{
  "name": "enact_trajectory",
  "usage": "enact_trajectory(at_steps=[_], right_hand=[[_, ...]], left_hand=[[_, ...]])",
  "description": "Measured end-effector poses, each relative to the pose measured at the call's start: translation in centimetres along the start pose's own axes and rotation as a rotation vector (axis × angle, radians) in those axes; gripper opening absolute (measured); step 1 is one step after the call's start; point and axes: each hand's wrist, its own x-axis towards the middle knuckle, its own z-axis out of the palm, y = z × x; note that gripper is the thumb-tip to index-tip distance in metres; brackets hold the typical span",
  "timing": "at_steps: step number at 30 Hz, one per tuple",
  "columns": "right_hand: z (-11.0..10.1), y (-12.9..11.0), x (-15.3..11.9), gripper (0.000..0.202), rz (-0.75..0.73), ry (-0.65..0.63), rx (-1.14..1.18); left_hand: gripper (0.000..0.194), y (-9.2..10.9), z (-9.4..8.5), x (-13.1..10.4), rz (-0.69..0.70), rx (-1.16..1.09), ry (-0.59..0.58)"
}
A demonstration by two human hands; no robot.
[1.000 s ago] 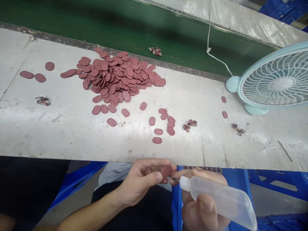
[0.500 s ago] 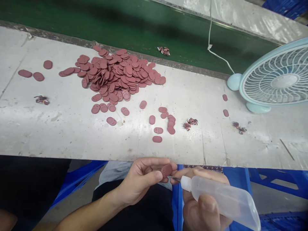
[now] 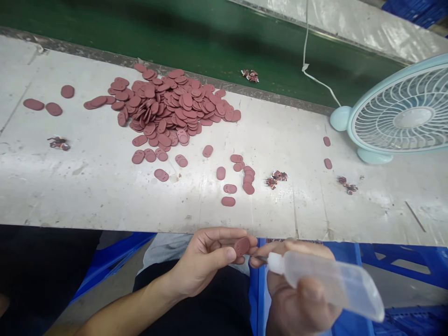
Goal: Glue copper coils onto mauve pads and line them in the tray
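Pinched between the thumb and fingers of my left hand (image 3: 206, 261) is a reddish-brown oval disc (image 3: 241, 246) with small holes. My right hand (image 3: 297, 289) is wrapped round a translucent squeeze bottle (image 3: 332, 280) with a white cap and thin dark nozzle. That nozzle points left toward the disc, a short way from its edge. Both hands are just below the near edge of the table (image 3: 105, 200). Beyond them lies a large heap of similar discs (image 3: 175, 105), with several loose ones, such as an oval disc (image 3: 228, 201), nearer to me.
A light-blue fan (image 3: 406, 116) stands at the right. Small clusters of brown pieces (image 3: 276, 179) lie on the table. Behind runs a green conveyor belt (image 3: 196, 42) carrying another small cluster (image 3: 250, 75). A blue crate (image 3: 402, 266) is below the table edge.
The bottle in my right hand has moved slightly right, drawing its nozzle away from the disc. On the green belt the small cluster has shifted right. My left hand stays nearly still.
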Motion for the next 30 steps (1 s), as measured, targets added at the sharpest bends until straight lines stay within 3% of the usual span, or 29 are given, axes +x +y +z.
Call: enact_trajectory(at_steps=[3, 7, 9, 11, 14, 16, 18, 20, 22, 25, 28, 30], right_hand=[[-2.3, -0.1, 2.8, 0.023, 0.111, -0.020, 0.536], [-7.1, 2.3, 8.4, 0.032, 0.569, -0.242, 1.598], [-9.3, 3.7, 10.6, 0.034, 0.650, -0.331, 1.736], [-10.5, 4.1, 11.6, 0.038, 0.622, -0.382, 1.736], [-9.7, 2.9, 10.5, 0.034, 0.535, -0.443, 1.733], [-7.5, 1.2, 9.2, 0.020, 0.345, -0.393, 1.442], [-4.5, -0.3, 9.0, 0.021, 0.077, -0.284, 0.711], [-1.0, -1.5, 10.9, 0.031, -0.119, -0.187, -0.007], [2.3, -2.3, 15.4, 0.024, -0.189, -0.165, -0.315], [6.5, -3.4, 24.9, 0.028, -0.328, -0.039, -0.620], [8.9, -4.8, 33.3, 0.033, -0.358, 0.040, -0.892], [9.4, -5.5, 36.8, 0.035, -0.347, 0.070, -1.042]], left_hand=[[0.026, 0.4, 0.0, 0.0, 0.014, 0.007, -0.005], [0.024, 1.2, -0.2, 0.0, 0.033, 0.007, 0.029], [0.024, 1.6, -0.5, 0.1, 0.043, 0.012, 0.058], [0.025, 2.1, -0.8, 0.1, 0.048, 0.020, 0.098], [0.026, 2.8, -1.5, 0.2, 0.052, 0.024, 0.176], [0.027, 3.3, -1.9, 0.3, 0.069, 0.022, 0.228], [0.028, 3.9, -2.1, 0.4, 0.094, 0.018, 0.280], [0.029, 4.4, -2.2, 0.6, 0.125, 0.015, 0.329], [0.030, 4.9, -2.2, 0.8, 0.153, 0.005, 0.368], [0.032, 5.4, -2.3, 1.1, 0.171, -0.021, 0.378], [0.036, 5.5, -2.8, 1.4, 0.169, -0.053, 0.330], [0.040, 5.5, -3.4, 1.7, 0.169, -0.097, 0.308]])
